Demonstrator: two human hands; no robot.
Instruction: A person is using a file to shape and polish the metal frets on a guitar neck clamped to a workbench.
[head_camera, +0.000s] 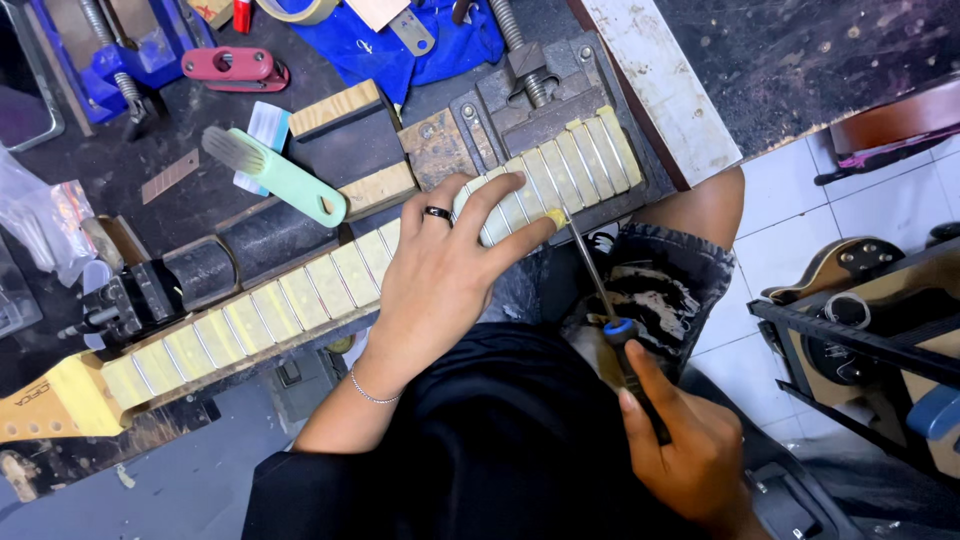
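Left hand (440, 275) spread flat on the guitar neck (330, 280), fingers pressing the taped frets, black ring showing, grasping nothing. The neck lies slantwise across the dark workbench (150, 170), its headstock at the far left end. Right hand (690, 450), below and right of the neck, is clenched around the handle of a thin file (592, 275), whose tip meets the neck's near edge beside the left thumb. Above the neck lie a green-handled brush (275, 172) and a wooden block (352, 150).
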